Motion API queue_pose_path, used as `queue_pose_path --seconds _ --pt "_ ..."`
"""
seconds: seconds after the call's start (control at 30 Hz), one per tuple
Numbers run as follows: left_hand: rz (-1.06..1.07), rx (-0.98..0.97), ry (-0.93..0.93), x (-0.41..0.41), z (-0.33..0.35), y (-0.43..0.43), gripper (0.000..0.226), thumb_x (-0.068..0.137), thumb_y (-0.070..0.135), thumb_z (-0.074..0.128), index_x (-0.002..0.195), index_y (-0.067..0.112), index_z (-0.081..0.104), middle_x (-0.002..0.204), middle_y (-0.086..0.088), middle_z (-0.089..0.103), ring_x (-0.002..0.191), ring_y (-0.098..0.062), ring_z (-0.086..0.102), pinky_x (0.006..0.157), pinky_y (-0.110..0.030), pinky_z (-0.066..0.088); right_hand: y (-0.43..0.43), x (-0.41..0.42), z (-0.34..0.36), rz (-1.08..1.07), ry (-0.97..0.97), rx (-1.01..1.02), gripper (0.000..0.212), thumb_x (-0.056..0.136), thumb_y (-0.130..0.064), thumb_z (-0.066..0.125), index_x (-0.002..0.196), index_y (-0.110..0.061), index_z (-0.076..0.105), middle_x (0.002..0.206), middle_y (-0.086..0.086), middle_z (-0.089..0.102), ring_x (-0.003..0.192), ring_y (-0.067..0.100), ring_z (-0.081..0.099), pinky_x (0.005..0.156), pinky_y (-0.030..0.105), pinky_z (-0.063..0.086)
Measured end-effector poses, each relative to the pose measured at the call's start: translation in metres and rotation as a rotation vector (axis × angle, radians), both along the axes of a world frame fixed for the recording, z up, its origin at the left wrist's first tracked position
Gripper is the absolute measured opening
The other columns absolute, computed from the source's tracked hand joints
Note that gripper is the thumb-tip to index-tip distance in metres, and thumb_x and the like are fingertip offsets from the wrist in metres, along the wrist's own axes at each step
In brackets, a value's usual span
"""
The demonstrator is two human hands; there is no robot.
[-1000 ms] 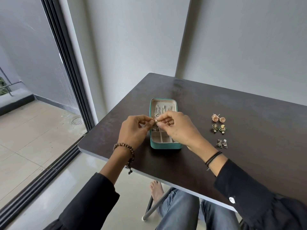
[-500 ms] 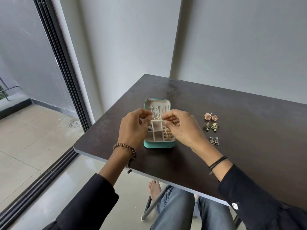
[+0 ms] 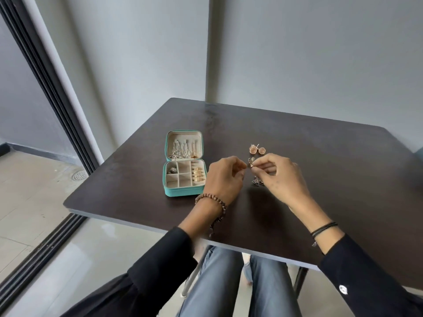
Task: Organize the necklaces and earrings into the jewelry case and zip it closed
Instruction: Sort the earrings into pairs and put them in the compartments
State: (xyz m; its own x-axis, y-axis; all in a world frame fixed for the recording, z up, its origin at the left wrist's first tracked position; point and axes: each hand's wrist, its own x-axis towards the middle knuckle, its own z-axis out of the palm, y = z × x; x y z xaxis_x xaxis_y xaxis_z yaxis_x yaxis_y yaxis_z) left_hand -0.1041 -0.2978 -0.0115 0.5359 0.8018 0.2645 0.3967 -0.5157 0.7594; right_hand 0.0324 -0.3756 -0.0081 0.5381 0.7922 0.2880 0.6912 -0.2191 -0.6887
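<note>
The teal jewelry case [image 3: 183,191] lies open on the dark table [image 3: 320,179]. Necklaces [image 3: 180,150] hang in its lid, and gold rings [image 3: 198,175] and a small silver piece sit in its tray. To the right of the case, my right hand [image 3: 281,177] pinches a small green and gold earring [image 3: 251,161]. My left hand [image 3: 223,179] has its fingertips curled close beside that earring; whether it touches it I cannot tell. A pair of round peach stud earrings [image 3: 256,149] lies just beyond. Silver triangle earrings [image 3: 257,182] lie partly hidden under my right hand.
The table stands in a wall corner, with a sliding glass door frame [image 3: 45,88] at the left. My legs in jeans [image 3: 229,282] are under the near table edge. The right half of the tabletop is bare dark wood.
Both hands have left the case and moved right to the loose earrings. My right hand now pinches the green and gold earring. The view has shifted, so the case now shows at left.
</note>
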Motion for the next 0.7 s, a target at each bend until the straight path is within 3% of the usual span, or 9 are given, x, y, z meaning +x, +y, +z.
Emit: queue_pose_path --seconds 0.13,0.23,0.37,0.57,0.7 --pt "0.002 0.005 0.039 0.023 -0.011 -0.006 0.019 0.09 0.006 0.063 0.1 0.015 0.076 0.099 -0.001 0.076 0.096 -0.017 0.069 0.091 -0.034 0.054 -0.008 0.018 -0.008 -0.085 -0.045 -0.051 0.007 0.091 -0.017 0.071 0.097 -0.018 0.076 0.085 -0.008 0.072 0.075 0.003 0.065 0.065 -0.002 0.041" --pt "0.024 0.008 0.097 0.035 -0.013 -0.005 0.017 0.092 0.019 0.064 0.104 0.013 0.075 0.102 -0.005 0.074 0.1 -0.022 0.067 0.09 -0.037 0.053 -0.008 0.022 -0.012 -0.121 -0.069 -0.101 0.009 0.092 -0.024 0.07 0.094 -0.017 0.075 0.084 -0.006 0.071 0.077 0.01 0.065 0.061 0.005 0.04" --pt "0.006 0.023 0.197 0.045 -0.012 -0.002 0.034 0.089 0.037 0.071 0.113 0.013 0.072 0.109 -0.006 0.071 0.106 -0.022 0.064 0.09 -0.036 0.052 -0.002 0.024 -0.012 -0.102 -0.073 -0.201 0.016 0.09 -0.029 0.074 0.099 -0.016 0.077 0.089 -0.001 0.073 0.087 0.015 0.069 0.079 0.023 0.052" --pt "-0.007 0.062 0.259 0.048 -0.009 -0.002 0.014 0.088 0.026 0.071 0.095 0.016 0.078 0.102 -0.006 0.072 0.098 -0.025 0.066 0.08 -0.036 0.055 0.001 0.022 -0.001 -0.1 -0.127 -0.286 0.009 0.087 -0.028 0.077 0.093 -0.022 0.081 0.097 0.005 0.076 0.098 0.026 0.069 0.08 0.031 0.055" --pt "-0.017 0.099 0.317 0.051 -0.009 -0.006 0.016 0.092 0.017 0.06 0.101 0.009 0.071 0.108 -0.01 0.067 0.105 -0.029 0.061 0.085 -0.039 0.051 0.004 0.016 0.004 -0.146 -0.16 -0.374 0.022 0.085 -0.03 0.076 0.106 -0.022 0.077 0.113 0.007 0.072 0.109 0.033 0.066 0.084 0.036 0.053"
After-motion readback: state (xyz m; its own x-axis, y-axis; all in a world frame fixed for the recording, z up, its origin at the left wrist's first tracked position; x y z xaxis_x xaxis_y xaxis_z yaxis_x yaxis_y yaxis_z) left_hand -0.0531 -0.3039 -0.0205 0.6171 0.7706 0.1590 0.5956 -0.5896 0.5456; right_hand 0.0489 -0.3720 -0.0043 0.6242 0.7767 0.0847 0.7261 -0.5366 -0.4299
